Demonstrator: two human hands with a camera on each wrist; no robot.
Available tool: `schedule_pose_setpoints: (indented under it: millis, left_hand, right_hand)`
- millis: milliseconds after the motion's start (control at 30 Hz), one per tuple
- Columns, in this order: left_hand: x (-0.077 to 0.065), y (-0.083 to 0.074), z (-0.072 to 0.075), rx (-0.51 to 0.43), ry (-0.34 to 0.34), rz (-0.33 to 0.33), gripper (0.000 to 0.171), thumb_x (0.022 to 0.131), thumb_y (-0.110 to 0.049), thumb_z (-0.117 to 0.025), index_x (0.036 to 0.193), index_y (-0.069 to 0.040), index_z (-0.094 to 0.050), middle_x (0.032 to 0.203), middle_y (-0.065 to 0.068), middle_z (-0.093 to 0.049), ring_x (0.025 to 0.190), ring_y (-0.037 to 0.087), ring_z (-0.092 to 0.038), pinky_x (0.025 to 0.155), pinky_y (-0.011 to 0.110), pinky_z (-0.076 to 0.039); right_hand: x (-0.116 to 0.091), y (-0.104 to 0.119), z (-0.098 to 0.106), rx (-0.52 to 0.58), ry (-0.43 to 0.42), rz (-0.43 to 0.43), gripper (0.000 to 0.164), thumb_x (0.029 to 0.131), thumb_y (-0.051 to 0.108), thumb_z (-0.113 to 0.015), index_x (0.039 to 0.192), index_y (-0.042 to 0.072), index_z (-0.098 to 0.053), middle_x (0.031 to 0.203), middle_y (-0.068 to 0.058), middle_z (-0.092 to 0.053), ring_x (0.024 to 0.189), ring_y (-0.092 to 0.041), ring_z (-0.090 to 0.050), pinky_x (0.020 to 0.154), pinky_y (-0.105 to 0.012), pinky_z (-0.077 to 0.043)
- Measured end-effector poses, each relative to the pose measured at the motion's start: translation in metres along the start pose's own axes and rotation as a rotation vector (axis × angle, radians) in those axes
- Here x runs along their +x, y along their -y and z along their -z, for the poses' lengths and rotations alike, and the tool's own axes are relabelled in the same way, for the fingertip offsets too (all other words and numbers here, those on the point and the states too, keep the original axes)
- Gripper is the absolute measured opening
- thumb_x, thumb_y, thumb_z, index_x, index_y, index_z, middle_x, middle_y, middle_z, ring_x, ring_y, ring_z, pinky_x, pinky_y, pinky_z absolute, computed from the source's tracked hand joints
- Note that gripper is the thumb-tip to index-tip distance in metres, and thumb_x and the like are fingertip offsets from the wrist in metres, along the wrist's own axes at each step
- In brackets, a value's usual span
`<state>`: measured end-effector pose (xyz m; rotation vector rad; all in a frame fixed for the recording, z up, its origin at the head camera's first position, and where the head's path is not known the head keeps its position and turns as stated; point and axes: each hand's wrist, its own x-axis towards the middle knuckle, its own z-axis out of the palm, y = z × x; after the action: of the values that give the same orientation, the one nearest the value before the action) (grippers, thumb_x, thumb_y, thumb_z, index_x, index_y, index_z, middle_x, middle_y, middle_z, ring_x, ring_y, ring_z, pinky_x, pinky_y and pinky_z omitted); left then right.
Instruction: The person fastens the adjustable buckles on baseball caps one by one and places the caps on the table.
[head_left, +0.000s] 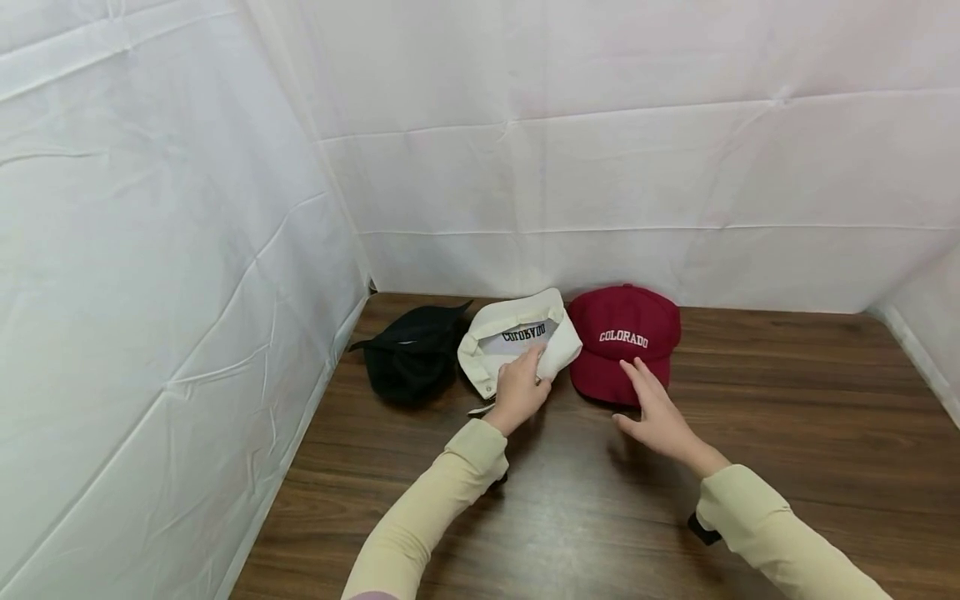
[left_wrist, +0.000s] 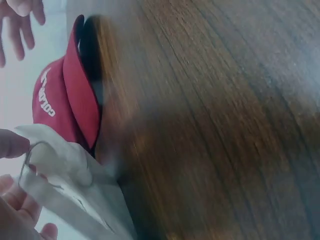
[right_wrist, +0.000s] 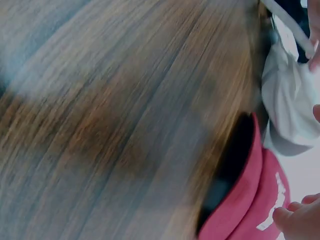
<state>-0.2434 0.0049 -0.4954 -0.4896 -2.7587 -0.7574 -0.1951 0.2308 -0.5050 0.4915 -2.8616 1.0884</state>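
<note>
My left hand (head_left: pixel 518 392) grips the near edge of a white baseball cap (head_left: pixel 501 316), which lies with its opening toward me and the word COLORADO showing upside down inside. In the left wrist view, the thumb and fingers are on either side of the rim of the white cap (left_wrist: pixel 97 192). To its right sits a dark red cap (head_left: pixel 626 308), brim toward me, with COLORADO across the front. Over its brim hovers my right hand (head_left: pixel 662 421), fingers spread and holding nothing. The right wrist view has the red cap (right_wrist: pixel 257 197) beside those fingers.
A black cap (head_left: pixel 412 358) lies on the left, close beside the white one. All three caps are in a row at the back of a dark wooden table (head_left: pixel 795 400). White cloth (head_left: pixel 622 167) hangs behind the table and along its sides.
</note>
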Motion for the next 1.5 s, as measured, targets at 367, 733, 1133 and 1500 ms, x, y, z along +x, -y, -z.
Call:
schedule_pose_setpoints:
  millis: [367, 733, 1133, 1500]
  left_hand:
    - [-0.010, -0.014, 0.007, 0.002, 0.108, -0.127, 0.041, 0.079, -0.012, -0.055, 0.119, -0.012, -0.053, 0.112, 0.002, -0.060, 0.101, 0.014, -0.056, 0.084, 0.033, -0.043]
    - [-0.027, -0.041, 0.019, 0.184, 0.191, -0.451, 0.034, 0.077, -0.015, -0.059, 0.111, -0.016, -0.059, 0.097, -0.002, -0.063, 0.081, 0.010, -0.060, 0.070, 0.022, -0.047]
    - [-0.032, -0.029, 0.025, 0.045, 0.283, -0.493, 0.034, 0.090, -0.035, -0.046, 0.116, -0.016, -0.056, 0.110, -0.003, -0.059, 0.100, 0.009, -0.056, 0.086, 0.022, -0.042]
    - [-0.031, 0.003, 0.046, 0.190, 0.572, -0.343, 0.083, 0.068, -0.056, -0.065, 0.137, -0.025, -0.030, 0.144, 0.005, -0.026, 0.132, 0.026, -0.023, 0.104, 0.048, -0.021]
  right_hand:
    - [-0.001, 0.021, -0.005, -0.152, -0.049, 0.165, 0.082, 0.068, 0.010, -0.071, 0.136, 0.002, -0.027, 0.141, -0.026, -0.019, 0.127, -0.041, -0.022, 0.095, -0.054, -0.030]
    - [0.004, 0.030, -0.010, -0.290, -0.082, 0.325, 0.071, 0.064, 0.006, -0.073, 0.128, 0.006, -0.043, 0.139, -0.025, -0.027, 0.124, -0.043, -0.026, 0.095, -0.054, -0.029]
    - [0.003, 0.024, -0.006, -0.413, -0.138, 0.359, 0.017, 0.066, 0.008, -0.071, 0.083, 0.009, -0.069, 0.126, -0.016, -0.051, 0.118, -0.036, -0.042, 0.084, -0.052, -0.039]
    - [-0.005, 0.013, 0.009, -0.358, -0.149, 0.320, 0.010, 0.068, 0.003, -0.063, 0.076, 0.008, -0.066, 0.114, -0.015, -0.059, 0.110, -0.035, -0.049, 0.083, -0.052, -0.039]
